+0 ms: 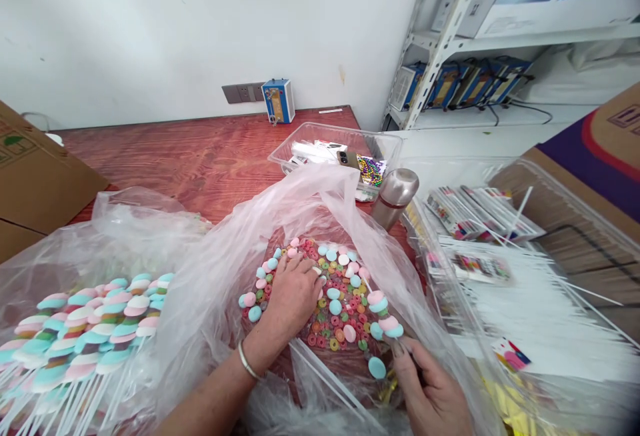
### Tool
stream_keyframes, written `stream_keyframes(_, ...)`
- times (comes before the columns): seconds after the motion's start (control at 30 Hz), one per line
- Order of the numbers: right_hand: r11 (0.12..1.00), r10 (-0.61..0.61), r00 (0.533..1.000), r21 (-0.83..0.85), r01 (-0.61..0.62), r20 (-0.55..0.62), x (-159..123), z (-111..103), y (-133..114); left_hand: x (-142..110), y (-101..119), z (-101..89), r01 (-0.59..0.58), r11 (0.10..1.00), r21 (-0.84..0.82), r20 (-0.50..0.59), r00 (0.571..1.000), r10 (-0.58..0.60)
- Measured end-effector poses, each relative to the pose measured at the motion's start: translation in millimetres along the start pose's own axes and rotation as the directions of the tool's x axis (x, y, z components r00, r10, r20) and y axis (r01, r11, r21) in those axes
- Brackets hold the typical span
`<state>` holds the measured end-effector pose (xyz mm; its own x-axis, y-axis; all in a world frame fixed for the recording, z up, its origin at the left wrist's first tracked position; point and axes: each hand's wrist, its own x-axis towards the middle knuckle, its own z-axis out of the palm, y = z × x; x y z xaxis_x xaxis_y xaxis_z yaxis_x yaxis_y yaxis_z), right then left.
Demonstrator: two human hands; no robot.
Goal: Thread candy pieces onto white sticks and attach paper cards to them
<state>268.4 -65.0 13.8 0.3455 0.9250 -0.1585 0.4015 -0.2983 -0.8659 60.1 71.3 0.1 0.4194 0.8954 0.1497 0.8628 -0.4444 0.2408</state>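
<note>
Candy skewers (90, 329) banded in pink, blue and white lie at lower left on plastic, their white sticks (75, 403) towards the camera. At lower right, the right hand (433, 386) has a narrow grip, thumb and fingers closed on a short skewer (387, 323) of pink and blue sweets. Loose white sticks (325, 379) lie between the forearms.

Just beyond, the left hand (293, 289), with a bangle (247, 361) at its wrist, reaches over a spread of gummy rings (345, 309) and pastel sweets (334, 306) inside a clear plastic bag (210, 269); its fingers are curled, and I cannot tell whether they pinch a piece. To the right, a clear bin (450, 316) holds many more white sticks and small packets (480, 266).

Past the bag, a steel flask (397, 193) stands near a clear tray (295, 135) containing a phone (349, 159) and coloured beads (371, 171). Farther back on the red-brown bench (170, 156), a blue-and-white device (279, 101) stands by a socket strip (243, 93) on the wall (200, 23).
</note>
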Motion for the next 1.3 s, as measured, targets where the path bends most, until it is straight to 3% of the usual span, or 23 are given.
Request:
stream_keyframes(0.13, 1.000, -0.026, 0.998, -0.010, 0.026, 0.057, 2, 1, 3, -2, 2, -9.6, 0.122, 0.991, 0.057, -0.049, 0.992, -0.119)
stream_keyframes(0.3, 0.999, -0.048, 0.998, 0.009, 0.048, 0.041, 2, 7, -5, 30, -5, 8.3, -0.031, 0.999, -0.041, 0.054, 0.998, 0.033)
stream_keyframes(0.4, 0.996, -0.080, 0.996, -0.043, 0.081, 0.027, 2, 9, -6, 41, -8, 17.8, -0.036, 0.999, -0.030, 0.114, 0.993, 0.039)
stream_keyframes(0.5, 0.980, -0.106, 0.992, -0.159, 0.117, 0.072, 5, 12, 0, 36, -7, 16.2, -0.011, 0.993, -0.118, 0.081, 0.997, 0.021)
stream_keyframes(0.57, 0.961, -0.111, 0.987, -0.240, 0.136, 0.118, 7, 15, 4, 28, -4, 11.6, 0.059, 0.963, -0.264, 0.032, 0.998, -0.052)
stream_keyframes(0.63, 0.944, -0.114, 0.982, -0.293, 0.155, 0.153, 9, 19, 5, 19, 2, 7.3, 0.177, 0.845, -0.504, 0.036, 0.982, -0.184)
stream_keyframes(0.7, 0.935, -0.125, 0.976, -0.307, 0.176, 0.179, 10, 22, 4, 12, 7, 4.7, 0.320, 0.606, -0.729, 0.154, 0.938, -0.310)
stream_keyframes(0.8, 0.930, -0.145, 0.965, -0.302, 0.209, 0.220, 8, 26, 2, 5, 12, 4.6, 0.488, 0.255, -0.835, 0.382, 0.847, -0.370)
stream_keyframes(0.9, 0.927, -0.166, 0.960, -0.296, 0.229, 0.224, 5, 28, 3, 2, 15, 6.7, 0.521, 0.099, -0.848, 0.452, 0.807, -0.380)
stream_keyframes(1.03, 0.926, -0.229, 0.955, -0.261, 0.273, 0.189, 2, 29, 6, 1, 16, 7.2, 0.521, -0.025, -0.853, 0.476, 0.758, -0.445)
stream_keyframes(1.1, 0.921, -0.256, 0.950, -0.254, 0.295, 0.177, 2, 29, 6, 0, 16, 5.7, 0.530, -0.050, -0.847, 0.492, 0.742, -0.455)
stream_keyframes(1.17, 0.912, -0.276, 0.945, -0.263, 0.315, 0.175, 2, 29, 5, -3, 16, 3.6, 0.536, -0.031, -0.844, 0.494, 0.754, -0.433)
stream_keyframes(1.3, 0.894, -0.282, 0.942, -0.305, 0.327, 0.182, 0, 30, 6, -15, 20, 2.0, 0.479, 0.151, -0.865, 0.382, 0.822, -0.422)
